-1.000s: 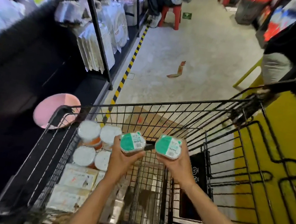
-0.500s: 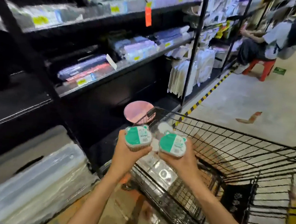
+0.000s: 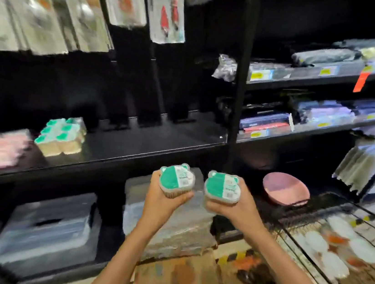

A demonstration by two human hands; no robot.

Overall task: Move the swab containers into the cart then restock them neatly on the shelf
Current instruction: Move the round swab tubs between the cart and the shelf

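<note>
two clear round swab tubs with green-and-white lids (image 3: pixel 176 180) (image 3: pixel 222 189), more green-lidded tubs (image 3: pixel 62 136) on the black metal shelf (image 3: pixel 147 146). a pink and mauve round plate (image 3: pixel 285 191), yellow price tags (image 3: pixel 257 75), an orange tag (image 3: pixel 361 81), yellow-black striped floor tape (image 3: pixel 235 257).

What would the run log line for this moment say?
left hand: holds swab container | right hand: holds second container | shelf: green-lidded stack at left | placement: pending

Two swab containers sat side by side, one in the left hand (image 3: pixel 164 200), one in the right hand (image 3: pixel 232 207), before the shelf (image 3: pixel 147 146). Stocked containers (image 3: pixel 62 136) stood on its left; the cart (image 3: pixel 336 237) stood right.
</note>
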